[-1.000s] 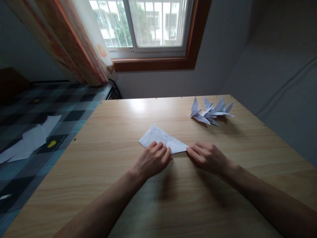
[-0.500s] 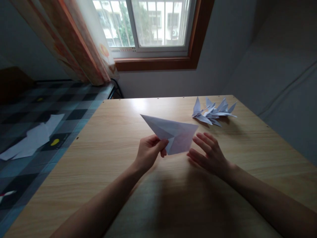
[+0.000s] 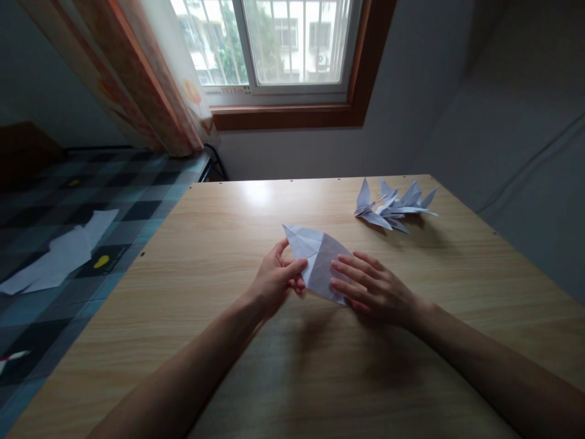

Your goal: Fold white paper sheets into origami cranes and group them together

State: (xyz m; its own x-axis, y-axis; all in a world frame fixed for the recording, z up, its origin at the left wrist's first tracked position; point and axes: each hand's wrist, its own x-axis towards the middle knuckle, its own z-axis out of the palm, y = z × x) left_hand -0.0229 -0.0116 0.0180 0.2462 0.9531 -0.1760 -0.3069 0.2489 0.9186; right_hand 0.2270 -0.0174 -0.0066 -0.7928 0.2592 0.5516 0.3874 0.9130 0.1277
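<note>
Frame ctr: your left hand [image 3: 275, 280] pinches the folded paper [image 3: 317, 259] w/ thumb & fingers, just above the tabletop [image 3: 205, 244]. Your right hand [image 3: 372, 289] lies flat, fingers spread on its right half. Paper cranes [image 3: 393, 206] upper right.

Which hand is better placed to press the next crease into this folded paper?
Probably the right hand: its fingers lie flat on the folded paper, free to slide. The left hand pinches the paper's left edge, steadying it.
</note>
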